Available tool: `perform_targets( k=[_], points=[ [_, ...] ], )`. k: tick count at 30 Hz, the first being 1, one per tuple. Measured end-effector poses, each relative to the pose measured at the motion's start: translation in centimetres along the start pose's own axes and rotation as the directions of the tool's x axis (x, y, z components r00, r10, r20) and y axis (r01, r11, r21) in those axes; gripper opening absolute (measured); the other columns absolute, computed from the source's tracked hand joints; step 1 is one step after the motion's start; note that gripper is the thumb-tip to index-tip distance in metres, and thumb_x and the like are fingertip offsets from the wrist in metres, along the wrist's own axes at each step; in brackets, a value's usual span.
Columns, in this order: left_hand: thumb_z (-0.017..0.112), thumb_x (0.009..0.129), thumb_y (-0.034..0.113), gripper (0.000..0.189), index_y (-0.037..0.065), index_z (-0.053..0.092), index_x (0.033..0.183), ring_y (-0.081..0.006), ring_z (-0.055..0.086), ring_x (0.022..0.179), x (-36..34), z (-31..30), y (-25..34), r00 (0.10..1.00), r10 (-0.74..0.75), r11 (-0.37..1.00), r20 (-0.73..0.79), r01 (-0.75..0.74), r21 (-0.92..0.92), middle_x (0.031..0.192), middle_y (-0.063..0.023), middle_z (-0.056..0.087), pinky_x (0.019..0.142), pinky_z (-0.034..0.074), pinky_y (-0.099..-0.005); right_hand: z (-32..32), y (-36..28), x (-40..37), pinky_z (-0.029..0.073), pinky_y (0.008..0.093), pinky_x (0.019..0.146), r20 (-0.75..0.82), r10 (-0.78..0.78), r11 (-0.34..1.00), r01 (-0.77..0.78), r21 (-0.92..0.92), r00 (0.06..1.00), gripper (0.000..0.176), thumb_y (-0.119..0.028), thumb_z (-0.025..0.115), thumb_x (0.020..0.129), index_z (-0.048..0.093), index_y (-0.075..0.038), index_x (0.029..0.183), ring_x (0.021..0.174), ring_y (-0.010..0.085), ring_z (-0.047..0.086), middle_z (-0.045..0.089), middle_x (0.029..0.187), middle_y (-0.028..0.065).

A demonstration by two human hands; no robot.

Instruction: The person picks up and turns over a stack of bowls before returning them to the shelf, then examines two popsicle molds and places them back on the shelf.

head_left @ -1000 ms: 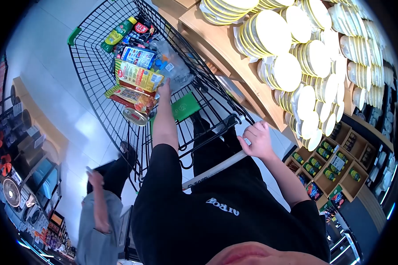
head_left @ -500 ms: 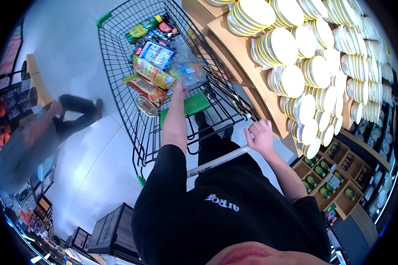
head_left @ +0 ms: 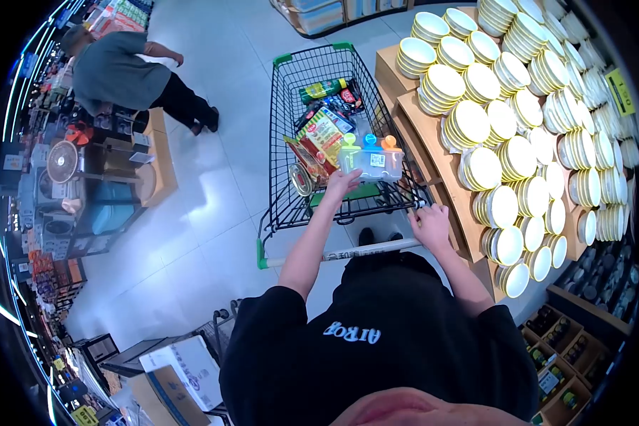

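My left hand [head_left: 343, 184] grips the lower left edge of a clear plastic container [head_left: 387, 169] with green, blue and orange rounded tops and a barcode label. The container is held up over the near right part of the shopping cart [head_left: 285, 135]. Near it in the cart are a yellow-and-red food packet [head_left: 322, 133], a round tin [head_left: 302, 179] lying on its side, and a green bottle with a yellow label [head_left: 322, 89]. My right hand [head_left: 432, 226] is curled at the right end of the cart handle [head_left: 369, 248]; its fingertips are partly hidden.
Stacks of white yellow-rimmed bowls [head_left: 468, 122] fill the wooden stand [head_left: 420, 117] close along the cart's right side. At the left, a person [head_left: 121, 71] is beside a display with a fan [head_left: 62, 160]. Cardboard boxes [head_left: 184, 369] stand at lower left. Pale tiled floor [head_left: 213, 177] lies left of the cart.
The clear container, blurred and low in the cart before, is now raised in my left hand. My view has shifted, and the person at the left has moved farther up the aisle.
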State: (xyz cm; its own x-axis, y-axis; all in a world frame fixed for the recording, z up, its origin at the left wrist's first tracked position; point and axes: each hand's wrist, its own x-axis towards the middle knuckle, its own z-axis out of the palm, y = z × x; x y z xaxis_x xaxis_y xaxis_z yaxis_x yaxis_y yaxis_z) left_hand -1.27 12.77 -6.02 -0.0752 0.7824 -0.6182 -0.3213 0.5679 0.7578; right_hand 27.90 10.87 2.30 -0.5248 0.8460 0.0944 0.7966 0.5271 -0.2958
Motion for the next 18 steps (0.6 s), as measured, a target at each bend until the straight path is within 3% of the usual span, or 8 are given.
perform_targets(
  k=[5,6,8,9,12,15,17,18],
  points=[
    [0.072,0.083,0.030,0.053,-0.003,0.050,0.119,-0.0178,0.064,0.092,-6.1,1.4,-0.5,0.984,0.160,0.986,-0.077,-0.164,-0.043,0.105,-0.0108,0.063,0.081,0.051,-0.0292,-0.6,-0.2,0.1,0.039,0.0377,0.076,0.034,0.026,0.985,-0.032,0.167,0.999,0.027,-0.030,0.068,0.082,0.066,-0.005,0.072,0.072,0.0233,0.059,0.063,0.066,0.0064],
    [0.073,0.082,0.028,0.053,-0.003,0.049,0.119,-0.0171,0.064,0.091,-6.8,1.7,-0.1,0.970,0.214,0.976,-0.117,-0.217,-0.018,0.105,-0.0107,0.063,0.080,0.052,-0.0286,-1.1,-0.6,0.6,0.041,0.0368,0.079,0.048,0.098,0.931,-0.109,0.348,0.994,0.025,-0.028,0.067,0.082,0.065,-0.004,0.078,0.076,0.0229,0.061,0.064,0.069,0.0078],
    [0.074,0.081,0.025,0.054,-0.002,0.048,0.120,-0.0158,0.064,0.090,-8.5,2.5,0.2,0.928,0.318,0.948,-0.192,-0.317,0.040,0.104,-0.0104,0.063,0.079,0.052,-0.0274,-1.4,-0.8,1.5,0.045,0.0351,0.085,0.124,0.216,0.708,-0.242,0.664,0.969,0.023,-0.023,0.067,0.084,0.065,-0.001,0.089,0.083,0.0223,0.064,0.066,0.075,0.0106],
    [0.076,0.079,0.023,0.052,-0.004,0.046,0.113,-0.0121,0.061,0.083,-9.4,3.0,0.5,0.909,0.378,0.925,-0.173,-0.379,0.033,0.098,-0.0103,0.064,0.074,0.050,-0.0241,-0.5,0.0,1.8,0.047,0.0323,0.090,0.099,0.129,0.684,-0.161,0.712,0.987,0.033,-0.017,0.064,0.088,0.054,0.003,0.112,0.094,0.0196,0.064,0.067,0.093,0.0135],
    [0.073,0.083,0.021,0.047,-0.003,0.047,0.114,-0.0132,0.062,0.085,-10.8,3.9,0.5,0.904,0.402,0.913,-0.147,-0.408,-0.014,0.099,-0.0106,0.063,0.076,0.051,-0.0258,1.9,-0.1,3.5,0.048,0.0311,0.088,0.067,0.215,0.149,-0.101,0.984,0.974,0.046,-0.019,0.062,0.091,0.041,0.005,0.124,0.096,0.0191,0.062,0.063,0.106,0.0123],
    [0.068,0.086,0.022,0.044,-0.002,0.047,0.116,-0.0189,0.064,0.094,-10.8,4.0,-1.6,0.935,0.325,0.912,-0.139,-0.349,-0.216,0.108,-0.0125,0.061,0.080,0.054,-0.0311,1.6,-0.1,4.7,0.049,0.0297,0.087,0.244,0.043,-0.007,-0.244,0.970,0.969,0.054,-0.021,0.060,0.093,0.032,0.003,0.133,0.104,0.0172,0.058,0.059,0.116,0.0116],
    [0.066,0.088,0.022,0.044,-0.002,0.045,0.118,-0.0207,0.064,0.095,-11.5,4.3,-2.5,0.905,0.374,0.902,-0.202,-0.406,-0.148,0.110,-0.0139,0.060,0.080,0.056,-0.0319,1.9,-0.1,5.0,0.048,0.0275,0.086,0.418,-0.047,-0.150,-0.420,0.895,0.907,0.050,-0.020,0.060,0.093,0.037,0.000,0.132,0.105,0.0132,0.057,0.058,0.116,0.0101],
    [0.064,0.089,0.022,0.044,-0.002,0.044,0.119,-0.0215,0.064,0.096,-11.8,4.4,-2.6,0.889,0.397,0.896,-0.229,-0.429,-0.111,0.111,-0.0146,0.059,0.079,0.056,-0.0323,2.5,0.1,4.8,0.049,0.0277,0.085,0.347,-0.026,-0.108,-0.348,0.931,0.937,0.047,-0.021,0.060,0.093,0.039,0.000,0.130,0.103,0.0131,0.057,0.059,0.115,0.0097]
  ],
)
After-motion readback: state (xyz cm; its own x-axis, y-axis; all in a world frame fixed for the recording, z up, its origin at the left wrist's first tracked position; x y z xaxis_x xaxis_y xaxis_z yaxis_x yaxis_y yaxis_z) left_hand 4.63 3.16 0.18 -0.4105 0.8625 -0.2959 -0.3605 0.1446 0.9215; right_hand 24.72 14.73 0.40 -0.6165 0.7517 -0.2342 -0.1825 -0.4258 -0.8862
